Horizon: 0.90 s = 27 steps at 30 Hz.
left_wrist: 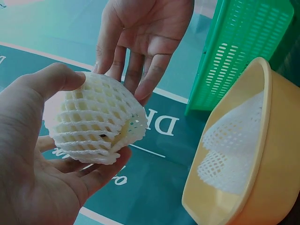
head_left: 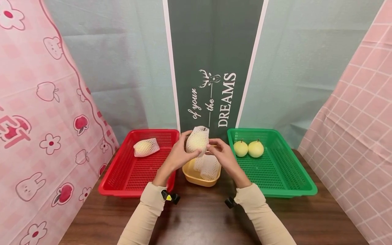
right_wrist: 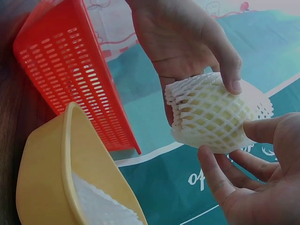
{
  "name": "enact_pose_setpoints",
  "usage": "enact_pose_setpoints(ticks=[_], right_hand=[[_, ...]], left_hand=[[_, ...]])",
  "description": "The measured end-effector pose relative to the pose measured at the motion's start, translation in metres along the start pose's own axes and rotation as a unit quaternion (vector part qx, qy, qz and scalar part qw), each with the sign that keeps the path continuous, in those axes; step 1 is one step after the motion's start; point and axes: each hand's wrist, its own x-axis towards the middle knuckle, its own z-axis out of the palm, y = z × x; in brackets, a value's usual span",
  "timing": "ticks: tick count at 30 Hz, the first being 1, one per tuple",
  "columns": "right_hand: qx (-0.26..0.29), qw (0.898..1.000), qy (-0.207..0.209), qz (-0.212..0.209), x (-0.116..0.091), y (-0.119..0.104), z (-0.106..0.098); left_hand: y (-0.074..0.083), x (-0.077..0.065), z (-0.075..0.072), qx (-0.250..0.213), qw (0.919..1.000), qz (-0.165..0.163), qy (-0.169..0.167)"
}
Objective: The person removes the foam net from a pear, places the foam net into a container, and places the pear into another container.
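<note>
From afar I see a brown wooden table (head_left: pixel 202 217), a green lettered cloth (head_left: pixel 214 37) behind it, pink cloths (head_left: pixel 27 88) either side.

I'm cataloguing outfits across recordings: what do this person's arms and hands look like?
The left sleeve and right sleeve are long, plain and cream. A small black device with a yellow mark sits by the left cuff; another black device sits by the right cuff. The left hand and right hand wear no gloves.

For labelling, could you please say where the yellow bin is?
In the head view, the yellow bin sits below the held pear, between the red basket, left, and green basket, right.
</note>
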Motion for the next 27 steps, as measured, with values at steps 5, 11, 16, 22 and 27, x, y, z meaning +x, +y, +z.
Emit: enact_pose_setpoints(ticks=[5, 11, 16, 22, 27], right_hand=[[-0.01, 1.0, -0.006, 0.0, -0.003, 0.0, -0.003], [-0.006, 1.0, -0.013, 0.003, -0.007, -0.001, -0.006], [0.002, 1.0, -0.017, 0.0, -0.01, 0.0, -0.009], [0.009, 1.0, -0.023, 0.002, -0.012, -0.001, -0.009], [0.021, 1.0, -0.023, 0.003, -0.014, -0.001, -0.009]], left_hand=[[0.0, 0.0, 0.002, -0.008, 0.9999, 0.0, 0.007], [-0.001, -0.003, 0.005, -0.016, 0.9998, -0.011, 0.008], [-0.002, -0.004, 0.009, -0.032, 0.9995, -0.006, 0.005], [-0.004, -0.002, 0.013, -0.044, 0.999, -0.003, 0.007], [-0.004, -0.001, 0.016, -0.059, 0.9982, -0.007, 0.009]])
